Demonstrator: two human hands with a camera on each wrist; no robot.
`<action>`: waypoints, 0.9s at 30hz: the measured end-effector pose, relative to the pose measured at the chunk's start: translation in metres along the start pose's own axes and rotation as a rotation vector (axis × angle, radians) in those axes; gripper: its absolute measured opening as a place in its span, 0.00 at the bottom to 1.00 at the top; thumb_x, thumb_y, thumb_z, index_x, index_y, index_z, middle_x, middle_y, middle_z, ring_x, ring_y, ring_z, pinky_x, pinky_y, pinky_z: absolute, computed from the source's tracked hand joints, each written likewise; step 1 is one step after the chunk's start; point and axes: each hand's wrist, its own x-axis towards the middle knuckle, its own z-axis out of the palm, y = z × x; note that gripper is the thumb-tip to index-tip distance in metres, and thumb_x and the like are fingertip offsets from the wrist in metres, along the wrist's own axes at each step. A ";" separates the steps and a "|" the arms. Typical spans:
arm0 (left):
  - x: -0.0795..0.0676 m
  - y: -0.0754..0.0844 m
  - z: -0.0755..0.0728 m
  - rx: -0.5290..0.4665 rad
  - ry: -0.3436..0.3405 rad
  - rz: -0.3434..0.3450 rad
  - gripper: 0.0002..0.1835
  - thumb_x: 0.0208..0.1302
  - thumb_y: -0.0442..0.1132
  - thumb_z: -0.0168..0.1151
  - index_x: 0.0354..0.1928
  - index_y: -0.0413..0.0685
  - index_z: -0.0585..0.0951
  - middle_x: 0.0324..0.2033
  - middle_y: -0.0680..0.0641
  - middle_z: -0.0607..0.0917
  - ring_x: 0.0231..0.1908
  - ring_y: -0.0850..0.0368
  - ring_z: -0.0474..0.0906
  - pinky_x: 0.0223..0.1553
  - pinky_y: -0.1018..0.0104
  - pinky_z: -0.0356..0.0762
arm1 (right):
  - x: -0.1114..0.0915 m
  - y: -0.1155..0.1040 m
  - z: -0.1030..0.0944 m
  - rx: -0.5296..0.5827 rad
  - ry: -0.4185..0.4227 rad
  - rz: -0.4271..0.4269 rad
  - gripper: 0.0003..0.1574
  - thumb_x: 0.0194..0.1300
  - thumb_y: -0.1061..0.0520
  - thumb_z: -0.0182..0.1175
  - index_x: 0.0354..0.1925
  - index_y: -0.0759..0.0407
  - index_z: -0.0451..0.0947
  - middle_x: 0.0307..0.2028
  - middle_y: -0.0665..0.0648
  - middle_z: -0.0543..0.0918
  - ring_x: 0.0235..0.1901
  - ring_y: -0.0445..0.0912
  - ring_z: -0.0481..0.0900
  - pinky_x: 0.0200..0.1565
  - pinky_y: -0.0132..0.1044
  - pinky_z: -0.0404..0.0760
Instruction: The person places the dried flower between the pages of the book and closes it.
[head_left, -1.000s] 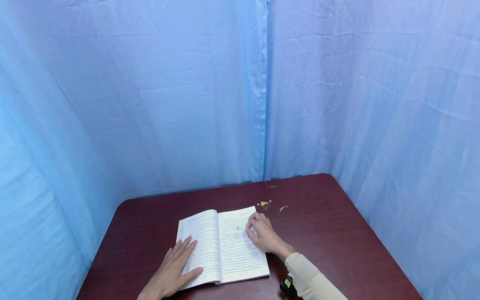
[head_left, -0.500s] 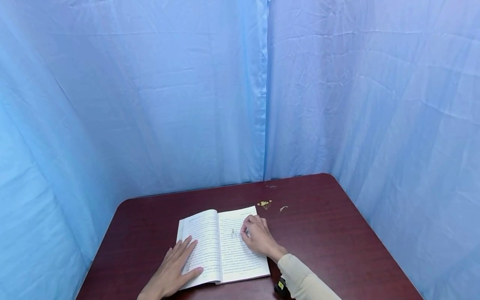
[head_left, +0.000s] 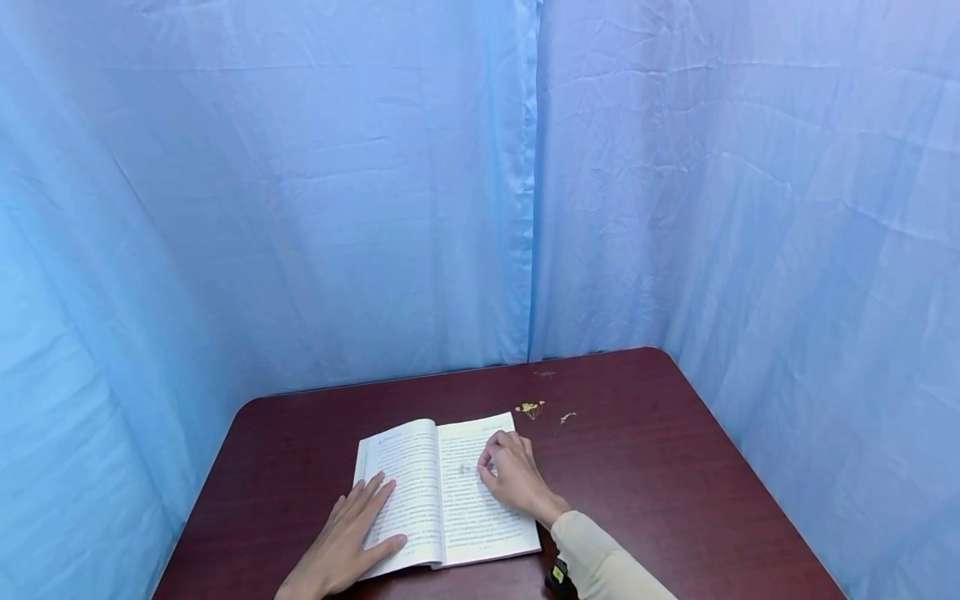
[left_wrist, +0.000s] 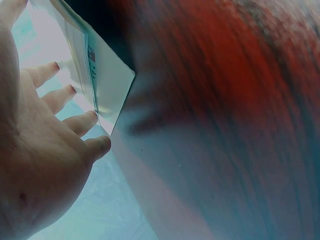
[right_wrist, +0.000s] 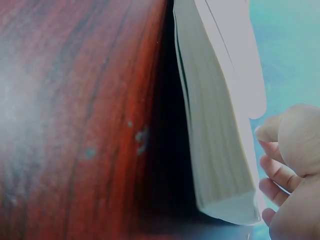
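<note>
An open book lies on the dark red table, printed pages facing up. My left hand rests with spread, straight fingers on the left page; the left wrist view has these fingers along the book's corner. Over the right page, my right hand pinches a small grey-green sprig between thumb and forefinger, its tip pointing toward the book's middle. In the right wrist view the curled fingers are beside the thick page block, and the sprig does not show there.
Beyond the book's top right corner lie a yellow dried flower sprig and a small pale sprig. Blue curtains hang around the table. A black device is at the right wrist.
My right hand has moved a little left and toward me over the right page, and the small sprig has moved with it. The left hand has stayed in place.
</note>
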 end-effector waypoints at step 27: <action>0.001 0.001 -0.001 -0.013 -0.040 -0.042 0.49 0.73 0.71 0.69 0.86 0.52 0.72 0.87 0.41 0.69 0.87 0.29 0.63 0.83 0.20 0.60 | 0.004 0.037 -0.016 0.036 -0.058 -0.074 0.34 0.73 0.51 0.74 0.71 0.62 0.81 0.75 0.67 0.80 0.83 0.72 0.66 0.83 0.74 0.64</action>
